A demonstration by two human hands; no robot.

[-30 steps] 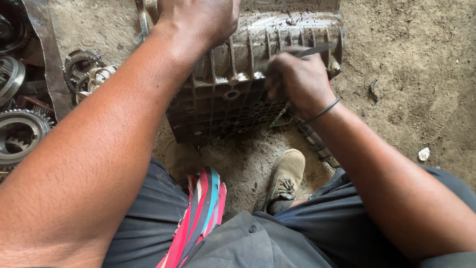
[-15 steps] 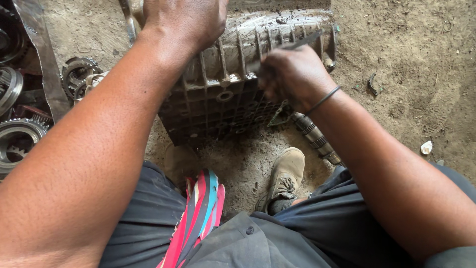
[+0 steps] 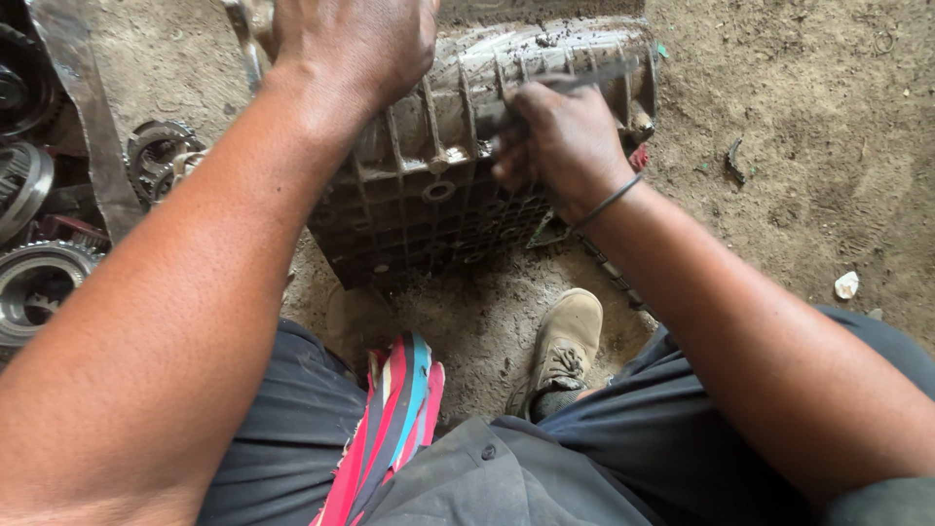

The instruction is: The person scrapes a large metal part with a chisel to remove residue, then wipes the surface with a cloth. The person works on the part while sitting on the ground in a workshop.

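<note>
Inspecting the ribbed, mud-caked grey cast-metal gearbox housing (image 3: 458,156): found standing on the sandy dirt ground (image 3: 808,146) just ahead of the person's tan lace-up boot (image 3: 563,346), upper curved half turned to the camera, honeycomb-ribbed flat face below.

Left hand (image 3: 355,44): laid over the upper left edge of the housing, fingers curled past the rim and out of sight; grip judged a steadying hold, tightness not determinable.

Right hand (image 3: 560,141): closed round a thin dark flat metal blade (image 3: 584,78), blade tip lying across the ribs near the upper right corner. Thin black band noted at the wrist.

Progress, as a judgement only: scraping or cleaning of the casting in hand. Pale bare metal showing between several upper ribs, taken as partly cleaned. Dark grime packed in the lower honeycomb cells and clots of dirt along the top edge, taken as work outstanding. Far side of the housing not visible; condition unknown.

Surroundings: several toothed steel gear wheels (image 3: 39,282) lying well to the left beside a long dull metal strip (image 3: 83,107). Red, blue and black striped cloth (image 3: 394,419) hanging over dark grey trousers (image 3: 506,477). Small white scrap (image 3: 846,284) lying apart at right.
</note>
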